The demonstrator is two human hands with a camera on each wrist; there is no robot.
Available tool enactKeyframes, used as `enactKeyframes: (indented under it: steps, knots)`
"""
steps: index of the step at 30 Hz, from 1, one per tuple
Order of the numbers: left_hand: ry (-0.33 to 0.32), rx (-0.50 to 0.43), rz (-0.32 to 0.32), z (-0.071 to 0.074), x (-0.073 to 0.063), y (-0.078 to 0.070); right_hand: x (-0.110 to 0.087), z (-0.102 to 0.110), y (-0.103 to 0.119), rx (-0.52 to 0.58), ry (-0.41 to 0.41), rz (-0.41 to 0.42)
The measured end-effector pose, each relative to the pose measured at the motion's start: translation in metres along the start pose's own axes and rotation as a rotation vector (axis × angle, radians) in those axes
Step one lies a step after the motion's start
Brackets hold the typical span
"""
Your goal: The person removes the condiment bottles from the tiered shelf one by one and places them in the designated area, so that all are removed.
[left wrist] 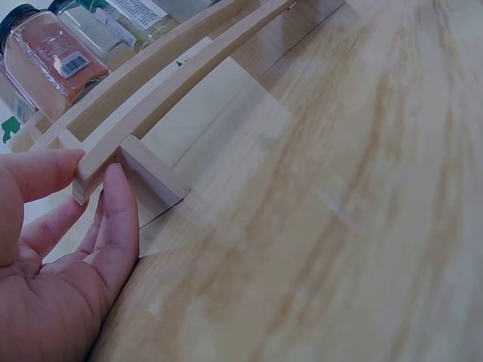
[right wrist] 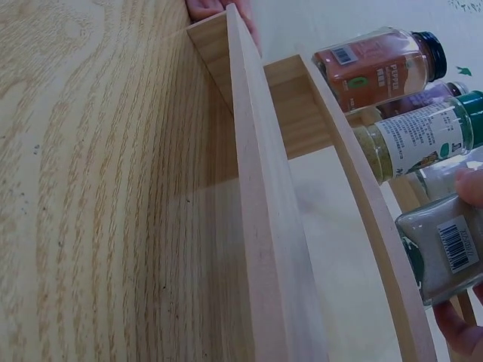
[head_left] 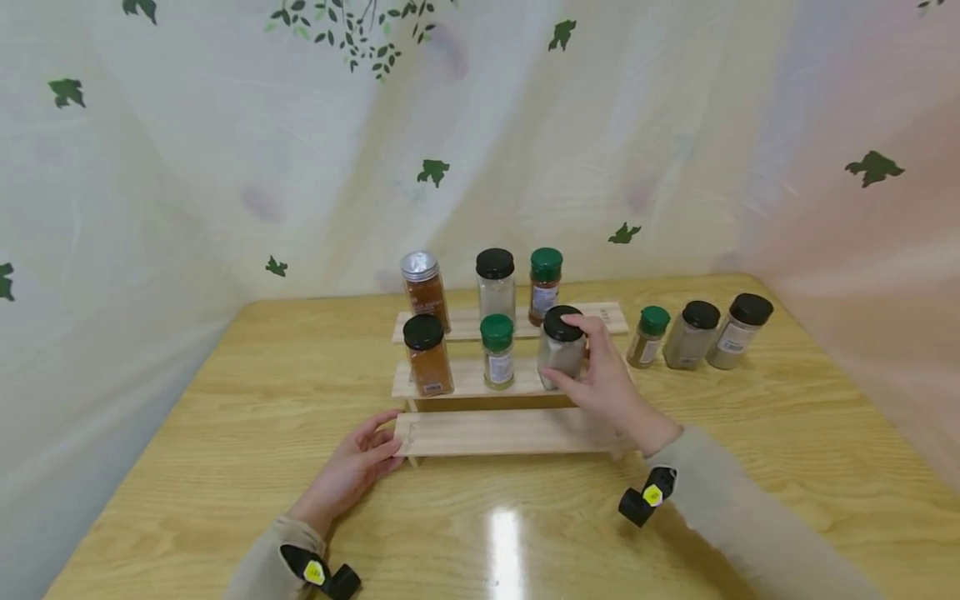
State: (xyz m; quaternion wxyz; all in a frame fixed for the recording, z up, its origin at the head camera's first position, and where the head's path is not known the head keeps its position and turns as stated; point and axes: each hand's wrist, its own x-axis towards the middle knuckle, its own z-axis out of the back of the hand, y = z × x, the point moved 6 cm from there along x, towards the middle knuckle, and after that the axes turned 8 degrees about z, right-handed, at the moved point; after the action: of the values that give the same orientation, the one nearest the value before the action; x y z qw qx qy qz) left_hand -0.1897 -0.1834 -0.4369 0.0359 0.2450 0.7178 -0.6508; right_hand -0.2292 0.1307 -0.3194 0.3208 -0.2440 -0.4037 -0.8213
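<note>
A three-step wooden rack (head_left: 510, 432) stands on the table. My right hand (head_left: 603, 379) grips a black-lidded spice jar (head_left: 561, 354) with pale powder at the right of the middle step, thumb low and fingers by the lid. In the right wrist view that jar (right wrist: 445, 245) shows a barcode label, its base close at the step's front edge. My left hand (head_left: 363, 458) pinches the left end of the lowest step, thumb and fingers (left wrist: 117, 219) around the board's corner. Beside the held jar are a green-lidded jar (head_left: 498, 354) and an orange-brown jar with a black lid (head_left: 429, 358).
On the top step stand a silver-lidded jar (head_left: 424, 287), a black-lidded jar (head_left: 496, 283) and a green-lidded jar (head_left: 545, 287). Right of the rack, on the table (head_left: 285, 375), are a small green-lidded jar (head_left: 647, 337) and two black-lidded jars (head_left: 690, 337). A leaf-patterned curtain (head_left: 337, 192) hangs behind.
</note>
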Motion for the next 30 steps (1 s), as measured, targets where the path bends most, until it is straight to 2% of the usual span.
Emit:
enactKeyframes:
  steps: [11,18,23,30]
  knots:
    - [-0.015,-0.011,0.009,0.0001,-0.0027,0.0030,-0.0032,-0.0009,0.0018,-0.005,0.002,-0.013]
    - [-0.011,-0.016,0.002,-0.0002,-0.0020,0.0011,0.0000,-0.0001,0.0034,-0.020,-0.014,0.024]
    - [-0.023,-0.011,0.004,-0.0003,-0.0023,0.0013,-0.0008,-0.0005,0.0030,-0.019,-0.013,0.022]
    - [-0.006,-0.030,-0.015,-0.0013,-0.0021,-0.0001,-0.0018,-0.0006,0.0012,-0.017,-0.015,0.023]
